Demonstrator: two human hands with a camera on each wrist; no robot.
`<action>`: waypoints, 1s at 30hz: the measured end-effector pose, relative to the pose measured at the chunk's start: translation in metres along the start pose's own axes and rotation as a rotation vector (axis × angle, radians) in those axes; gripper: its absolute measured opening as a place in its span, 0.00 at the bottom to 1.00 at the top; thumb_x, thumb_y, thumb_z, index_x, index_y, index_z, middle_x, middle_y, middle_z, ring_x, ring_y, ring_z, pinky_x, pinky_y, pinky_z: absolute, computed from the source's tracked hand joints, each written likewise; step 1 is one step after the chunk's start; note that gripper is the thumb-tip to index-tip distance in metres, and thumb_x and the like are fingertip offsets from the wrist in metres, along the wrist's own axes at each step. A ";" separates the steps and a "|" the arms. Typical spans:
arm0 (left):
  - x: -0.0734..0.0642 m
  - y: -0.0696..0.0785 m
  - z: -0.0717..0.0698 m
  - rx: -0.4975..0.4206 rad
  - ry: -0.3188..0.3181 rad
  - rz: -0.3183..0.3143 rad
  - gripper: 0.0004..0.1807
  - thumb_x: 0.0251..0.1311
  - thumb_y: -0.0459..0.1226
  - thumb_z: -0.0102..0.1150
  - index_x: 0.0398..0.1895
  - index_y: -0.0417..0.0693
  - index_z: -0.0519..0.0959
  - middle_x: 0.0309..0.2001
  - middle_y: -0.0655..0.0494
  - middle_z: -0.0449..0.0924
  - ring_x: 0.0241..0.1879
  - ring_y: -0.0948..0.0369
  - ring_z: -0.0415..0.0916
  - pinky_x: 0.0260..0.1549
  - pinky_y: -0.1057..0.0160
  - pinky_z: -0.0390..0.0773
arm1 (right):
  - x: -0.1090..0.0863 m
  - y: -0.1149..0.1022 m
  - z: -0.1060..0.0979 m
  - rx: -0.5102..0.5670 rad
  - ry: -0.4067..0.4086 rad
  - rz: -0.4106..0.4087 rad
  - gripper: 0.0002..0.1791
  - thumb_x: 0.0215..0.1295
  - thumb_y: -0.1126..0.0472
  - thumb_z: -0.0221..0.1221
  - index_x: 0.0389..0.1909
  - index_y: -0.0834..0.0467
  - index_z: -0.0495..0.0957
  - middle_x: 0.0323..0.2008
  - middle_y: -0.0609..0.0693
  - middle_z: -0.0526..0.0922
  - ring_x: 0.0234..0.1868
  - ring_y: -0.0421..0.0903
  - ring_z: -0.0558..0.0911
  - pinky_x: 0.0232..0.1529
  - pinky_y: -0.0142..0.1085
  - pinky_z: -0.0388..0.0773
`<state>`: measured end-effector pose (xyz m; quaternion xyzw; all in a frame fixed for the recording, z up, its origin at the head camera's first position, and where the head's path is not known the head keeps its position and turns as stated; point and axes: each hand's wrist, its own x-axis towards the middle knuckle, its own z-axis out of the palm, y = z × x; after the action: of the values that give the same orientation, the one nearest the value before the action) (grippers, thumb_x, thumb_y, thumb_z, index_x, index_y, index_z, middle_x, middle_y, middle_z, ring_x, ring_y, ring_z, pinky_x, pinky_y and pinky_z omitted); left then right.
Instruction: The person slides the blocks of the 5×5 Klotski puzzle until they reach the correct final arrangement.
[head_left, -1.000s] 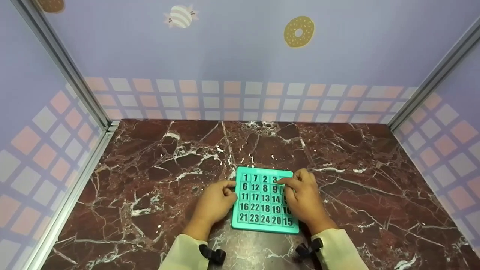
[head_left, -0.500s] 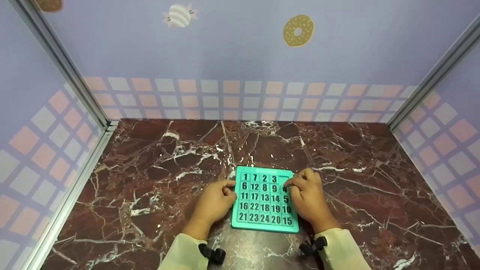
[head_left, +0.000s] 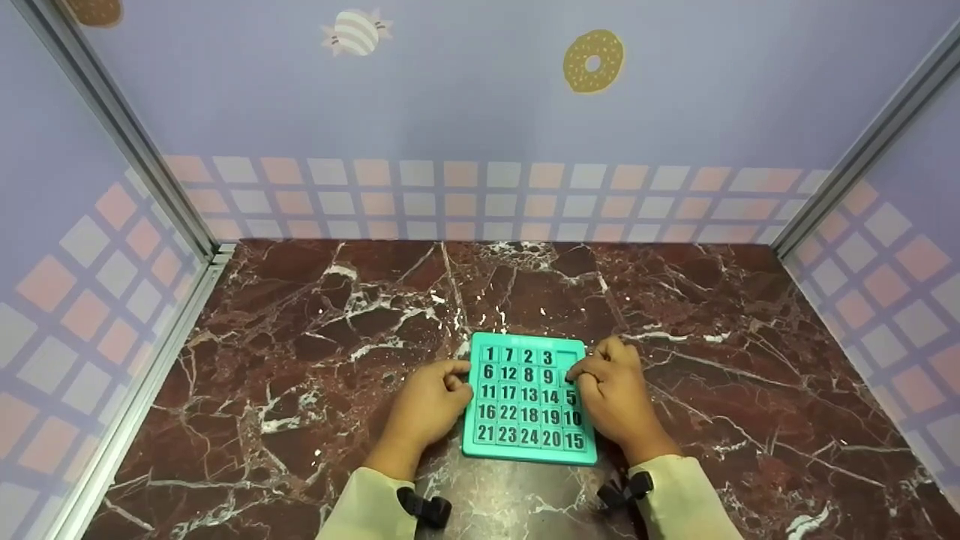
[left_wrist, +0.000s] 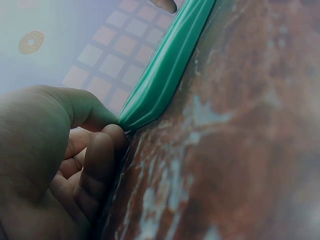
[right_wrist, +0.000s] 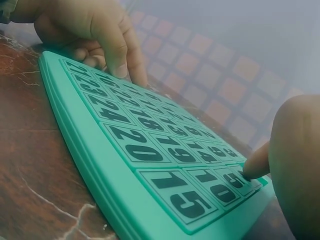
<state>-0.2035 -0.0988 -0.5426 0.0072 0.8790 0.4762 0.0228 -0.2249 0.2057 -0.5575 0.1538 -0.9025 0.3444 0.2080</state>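
Note:
A turquoise sliding number puzzle [head_left: 529, 459] with black-numbered tiles lies in front of the person in the head view. Its top-right slot [head_left: 566, 360] holds no tile. My left hand [head_left: 431, 401] pinches the puzzle's left edge; the left wrist view shows index finger and thumb meeting at the green rim [left_wrist: 167, 75]. My right hand [head_left: 619, 394] is at the right side, its index fingertip pressing on the right column just above the 5 tile [right_wrist: 235, 181]. That finger covers the tile beneath it. The 10 tile [head_left: 572, 418] and 15 tile [head_left: 574, 441] show below.
The puzzle lies on a dark red marbled tabletop [head_left: 337, 420]. A lilac wall [head_left: 465, 90] with printed checks and sweets stands behind, and side panels in metal framing [head_left: 184, 202] close off left and right. Black bows [head_left: 425, 508] hang at both cuffs.
My right index finger has shifted from beside the 3 tile down and right onto the right column, covering the 4 that showed half a second ago. My left hand stays put.

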 end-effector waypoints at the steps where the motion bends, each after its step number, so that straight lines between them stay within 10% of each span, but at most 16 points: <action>1: 0.000 0.000 0.000 0.000 0.000 0.001 0.24 0.65 0.36 0.64 0.64 0.46 0.89 0.30 0.62 0.79 0.26 0.64 0.71 0.33 0.62 0.74 | 0.000 0.000 0.000 -0.001 -0.001 0.000 0.16 0.64 0.71 0.59 0.27 0.52 0.93 0.35 0.50 0.66 0.40 0.50 0.62 0.46 0.44 0.62; 30: 0.000 -0.001 0.000 -0.007 -0.007 -0.011 0.24 0.67 0.36 0.65 0.66 0.46 0.88 0.30 0.61 0.79 0.26 0.64 0.70 0.32 0.62 0.74 | 0.000 0.001 0.002 -0.080 -0.012 0.053 0.18 0.68 0.69 0.59 0.40 0.52 0.97 0.36 0.50 0.66 0.39 0.53 0.63 0.47 0.45 0.61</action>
<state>-0.2036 -0.0988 -0.5434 0.0040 0.8772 0.4793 0.0285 -0.2262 0.2050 -0.5594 0.1232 -0.9205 0.3127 0.1995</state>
